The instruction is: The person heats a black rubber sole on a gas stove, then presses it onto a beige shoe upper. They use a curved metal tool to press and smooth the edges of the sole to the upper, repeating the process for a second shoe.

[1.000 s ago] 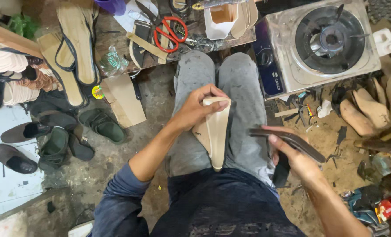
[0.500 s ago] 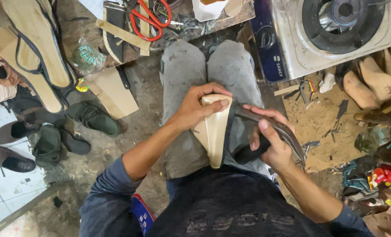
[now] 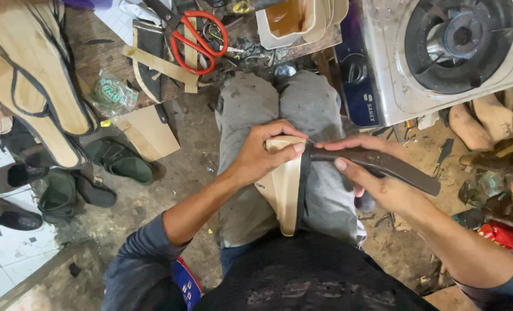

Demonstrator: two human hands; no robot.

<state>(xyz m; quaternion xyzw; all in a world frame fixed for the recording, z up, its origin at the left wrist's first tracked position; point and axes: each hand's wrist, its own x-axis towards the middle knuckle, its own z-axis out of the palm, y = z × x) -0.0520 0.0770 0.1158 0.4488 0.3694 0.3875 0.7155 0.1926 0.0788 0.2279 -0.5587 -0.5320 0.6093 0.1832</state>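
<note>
1. The pale beige leather sole piece [image 3: 283,184] stood upright on my lap, narrow and curved.
2. My left hand [image 3: 262,155] clamped its top edge.
3. My right hand [image 3: 377,178] gripped a dark curved strip [image 3: 377,164], touching the sole.

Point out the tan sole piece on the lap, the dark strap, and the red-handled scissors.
Tan sole piece [image 3: 284,190]: head view, on its bare middle below the left hand.
Dark strap [image 3: 403,173]: head view, on the free length past the right hand.
Red-handled scissors [image 3: 202,34]: head view, on the red handle loop.
</note>
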